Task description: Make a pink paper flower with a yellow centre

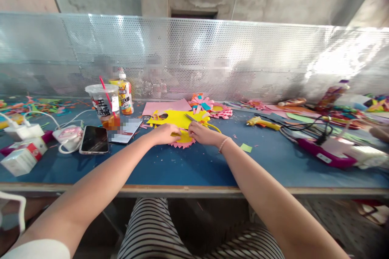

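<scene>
My left hand (167, 134) has its fingers closed on the left edge of a small yellow paper piece (181, 136) with a pink fringed border. My right hand (201, 132), a beaded bracelet at its wrist, is closed at that piece's right side. Grey blades of what look like scissors (191, 117) stick out above its fingers; the handles are hidden. Just behind both hands lies a larger yellow sheet (178, 119) with cut-outs. Beyond it are a pink sheet (165, 107) and pink fringed paper flowers (202, 103), one with a blue and orange middle.
To the left stand a plastic cup with straw (101, 105), a drink bottle (125, 95), a phone (95, 139) and chargers (26, 131). A yellow glue gun (263, 123), cables and a purple power strip (325, 156) lie right. A perforated metal screen (188, 56) borders the table's back.
</scene>
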A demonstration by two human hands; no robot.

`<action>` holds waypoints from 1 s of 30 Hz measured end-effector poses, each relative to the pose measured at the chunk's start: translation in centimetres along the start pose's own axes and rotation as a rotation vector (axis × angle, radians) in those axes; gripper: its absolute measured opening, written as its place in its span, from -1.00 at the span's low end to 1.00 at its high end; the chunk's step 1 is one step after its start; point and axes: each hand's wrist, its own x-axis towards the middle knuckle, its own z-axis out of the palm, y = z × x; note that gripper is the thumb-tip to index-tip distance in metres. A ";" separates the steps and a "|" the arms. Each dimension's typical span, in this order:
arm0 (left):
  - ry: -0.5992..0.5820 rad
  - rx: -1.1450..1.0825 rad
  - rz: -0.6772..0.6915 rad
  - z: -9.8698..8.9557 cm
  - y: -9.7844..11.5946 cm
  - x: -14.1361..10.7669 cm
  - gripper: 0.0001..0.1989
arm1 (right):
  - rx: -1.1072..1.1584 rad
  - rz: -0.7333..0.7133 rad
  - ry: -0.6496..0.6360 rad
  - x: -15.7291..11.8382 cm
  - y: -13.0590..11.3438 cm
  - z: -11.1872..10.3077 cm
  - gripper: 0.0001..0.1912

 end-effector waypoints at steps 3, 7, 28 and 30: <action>0.001 -0.072 -0.022 0.1 -0.2 0.0 -0.81 | -0.020 -0.018 0.084 -0.2 0.2 -0.5 -0.79; -0.026 -0.133 -0.037 0.0 -0.2 0.0 -0.80 | -0.045 0.067 0.205 -0.4 1.0 -1.4 -0.77; -0.007 -0.101 -0.027 -0.4 1.6 -0.1 -0.67 | -0.185 0.641 0.259 -2.8 4.5 -4.0 -0.78; 0.039 -0.181 -0.088 -0.6 1.5 0.0 -0.67 | -0.077 0.532 0.304 -2.0 3.7 -3.5 -0.72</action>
